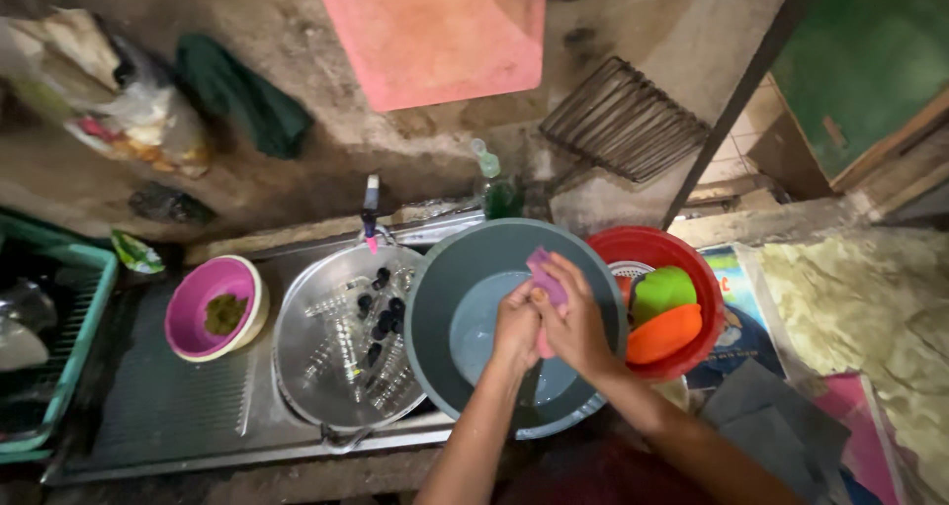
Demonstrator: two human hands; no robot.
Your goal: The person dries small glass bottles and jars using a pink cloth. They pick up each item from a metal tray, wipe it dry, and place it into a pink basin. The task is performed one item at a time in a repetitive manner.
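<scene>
Here both hands meet over the large grey plastic basin [435, 297], which sits in the steel sink [148, 406] and holds a shallow pool of water at its bottom. The right hand [578, 327] is curled closed around a small pink-purple rectangular sponge [545, 276], whose upper end sticks out above the fingers; the left hand [516, 329] is pressed against the right, fingers folded in, and seems to grip a slim pink item that shows just below the palms, though what it is cannot be told. Judging by this, the step in hand is scrubbing a small piece with the sponge above the water. The next move would call for a firm pinch from the left hand while the sponge is drawn along the piece, kept over the basin so drips fall inside. Just left of the basin lies a round shiny metal bowl [326, 367] with clear glass tubes and small black caps in it, under the tap [370, 213]. Further left stands a pink plastic bowl with a cream rim [198, 312], with some green matter inside. To the right, touching the basin, is a red plastic basket [643, 243] holding a green cup and an orange cup. A teal crate [84, 307] stands at the far left edge.
</scene>
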